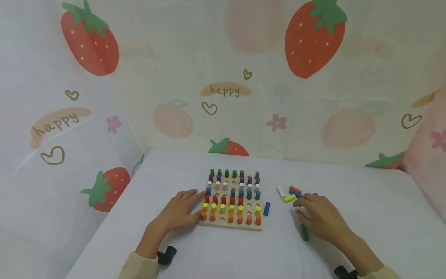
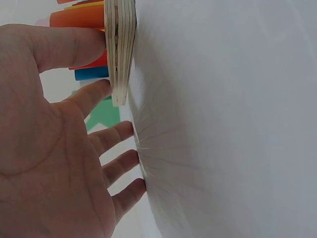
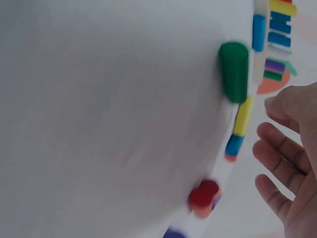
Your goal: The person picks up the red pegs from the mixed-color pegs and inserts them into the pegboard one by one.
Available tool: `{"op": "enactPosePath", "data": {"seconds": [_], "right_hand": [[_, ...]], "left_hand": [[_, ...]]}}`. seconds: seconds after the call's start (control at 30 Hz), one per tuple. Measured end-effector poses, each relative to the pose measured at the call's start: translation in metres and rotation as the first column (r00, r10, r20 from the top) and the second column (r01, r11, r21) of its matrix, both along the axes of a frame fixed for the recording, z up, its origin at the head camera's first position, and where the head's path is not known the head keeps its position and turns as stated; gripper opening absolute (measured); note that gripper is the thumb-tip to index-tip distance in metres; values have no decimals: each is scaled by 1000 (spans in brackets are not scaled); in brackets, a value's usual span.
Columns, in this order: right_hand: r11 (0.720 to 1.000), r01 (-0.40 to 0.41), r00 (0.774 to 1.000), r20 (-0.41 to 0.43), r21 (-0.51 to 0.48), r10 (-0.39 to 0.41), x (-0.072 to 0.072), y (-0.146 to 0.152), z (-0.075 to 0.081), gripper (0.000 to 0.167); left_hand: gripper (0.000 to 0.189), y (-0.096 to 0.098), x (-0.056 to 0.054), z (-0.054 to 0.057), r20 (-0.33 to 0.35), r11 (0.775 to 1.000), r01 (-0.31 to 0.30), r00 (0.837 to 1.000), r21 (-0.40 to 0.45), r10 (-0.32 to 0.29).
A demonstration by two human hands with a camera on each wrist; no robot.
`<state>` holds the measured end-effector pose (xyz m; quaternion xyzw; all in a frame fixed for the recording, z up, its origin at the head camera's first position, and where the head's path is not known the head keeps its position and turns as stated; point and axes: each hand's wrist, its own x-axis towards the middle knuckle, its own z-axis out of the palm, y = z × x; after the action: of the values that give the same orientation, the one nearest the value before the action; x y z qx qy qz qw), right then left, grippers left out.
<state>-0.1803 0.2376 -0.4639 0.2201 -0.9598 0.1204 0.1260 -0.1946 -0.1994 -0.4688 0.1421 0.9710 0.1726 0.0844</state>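
Note:
A wooden pegboard stands on the table with rows of green, purple, white, blue, red, yellow and orange pegs, and a few holes show bare. My left hand rests at the board's left side, thumb and index finger against its edge; in the left wrist view, the fingers are spread and fairly straight. To the right, my right hand hovers over loose pegs, fingers loosely bent with nothing between them. A green peg lies below it, and a yellow peg lies just left of its fingertips.
A loose blue peg lies beside the board's right edge. White and orange pegs lie further back. In the right wrist view, a red peg is also on the table. A strawberry-print curtain surrounds the table.

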Motion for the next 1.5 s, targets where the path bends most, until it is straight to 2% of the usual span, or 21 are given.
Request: {"op": "enactPosePath", "data": {"seconds": [0.13,0.37,0.57,0.77,1.0,1.27,1.5], "right_hand": [[1000,23,1000,17,14,-23,3,13,-1,17],[1000,21,1000,-12,16,-21,8,31,-3,20],[998,55,998,22,42,-56,11,44,-2,20],[999,26,999,-43,27,-25,12,58,-4,21],[998,49,997,64,35,-51,9,67,-8,19],[998,42,996,73,51,-46,10,72,-14,23],[998,47,998,46,53,-50,8,75,-16,24]], "left_hand": [[65,0,0,-1,-7,1000,6,1000,-8,-6],[65,-1,0,-1,-10,1000,7,1000,-13,-7],[66,0,-2,-2,-4,1000,3,1000,-21,-3],[66,-1,-2,-4,-2,1000,3,1000,-21,-3],[66,0,-2,-3,3,1000,0,1000,-19,0],[66,1,-3,-3,8,1000,0,1000,-16,0],[66,0,-3,-3,2,1000,1,1000,-16,-1]]}}
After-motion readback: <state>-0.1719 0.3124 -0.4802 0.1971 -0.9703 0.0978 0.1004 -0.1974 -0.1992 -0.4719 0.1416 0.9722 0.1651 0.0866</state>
